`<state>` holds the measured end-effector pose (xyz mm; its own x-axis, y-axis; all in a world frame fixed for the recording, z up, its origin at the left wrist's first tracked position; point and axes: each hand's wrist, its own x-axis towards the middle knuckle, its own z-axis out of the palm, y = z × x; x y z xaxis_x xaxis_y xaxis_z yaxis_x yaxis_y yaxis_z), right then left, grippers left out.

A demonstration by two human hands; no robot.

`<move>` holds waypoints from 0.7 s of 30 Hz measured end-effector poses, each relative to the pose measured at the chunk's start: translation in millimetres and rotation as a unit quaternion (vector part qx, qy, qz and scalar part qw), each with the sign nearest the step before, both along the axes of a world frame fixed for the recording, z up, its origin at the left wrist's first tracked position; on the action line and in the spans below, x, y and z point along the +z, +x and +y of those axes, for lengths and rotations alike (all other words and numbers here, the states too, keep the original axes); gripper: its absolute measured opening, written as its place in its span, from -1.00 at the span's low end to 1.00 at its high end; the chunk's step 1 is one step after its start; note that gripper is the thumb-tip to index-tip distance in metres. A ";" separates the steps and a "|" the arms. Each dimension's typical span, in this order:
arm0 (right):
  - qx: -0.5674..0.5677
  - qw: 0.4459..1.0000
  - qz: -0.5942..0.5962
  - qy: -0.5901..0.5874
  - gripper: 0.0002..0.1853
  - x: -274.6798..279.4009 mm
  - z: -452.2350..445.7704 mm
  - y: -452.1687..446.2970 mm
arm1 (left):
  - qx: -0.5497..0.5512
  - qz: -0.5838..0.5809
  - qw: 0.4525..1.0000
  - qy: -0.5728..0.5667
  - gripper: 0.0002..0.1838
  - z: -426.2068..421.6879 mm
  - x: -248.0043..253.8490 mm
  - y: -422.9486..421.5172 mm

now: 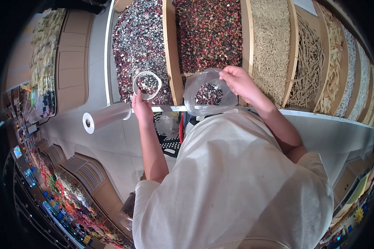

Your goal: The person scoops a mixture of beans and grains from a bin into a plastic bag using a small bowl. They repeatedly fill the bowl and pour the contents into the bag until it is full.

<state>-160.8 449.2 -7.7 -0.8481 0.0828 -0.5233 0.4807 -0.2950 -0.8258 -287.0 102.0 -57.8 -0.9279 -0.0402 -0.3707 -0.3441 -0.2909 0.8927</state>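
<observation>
My left hand [141, 107] is closed around the near side of a round white-rimmed scoop cup [158, 96]. Some dark, red and white dried mix lies inside the cup, which is over the bin of white, red and dark dried mix [139, 41]. With its fingers pinched on the upper right edge, my right hand [238, 81] holds up a clear plastic bag [192, 97]. A small heap of dark, red and white mix [208, 94] shows in the bag. The bag hangs at the front of the bin of red and dark mix [208, 33].
Wooden dividers [172, 54] separate the bins. To the right are bins of pale short pieces [271, 45], brown sticks [307, 62] and tan slices [333, 62]. A roll of clear plastic bags [106, 117] juts out at the front left. Below stands a black perforated basket [170, 145].
</observation>
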 end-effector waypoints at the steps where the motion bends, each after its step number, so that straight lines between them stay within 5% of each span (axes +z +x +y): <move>1: 0.001 1.000 0.001 0.002 -0.81 0.0 -0.3 -0.4 | -0.001 0.000 1.000 -0.001 -0.75 2.1 5.0 1.6; 10: 0.008 1.000 0.002 0.003 -0.80 0.4 -2.4 -3.9 | -0.032 0.056 0.998 -0.004 -0.78 71.7 105.0 36.7; 21: 0.001 1.000 -0.002 0.016 -0.79 5.6 -2.9 1.2 | -0.250 0.143 0.946 -0.149 -0.68 129.3 114.1 62.2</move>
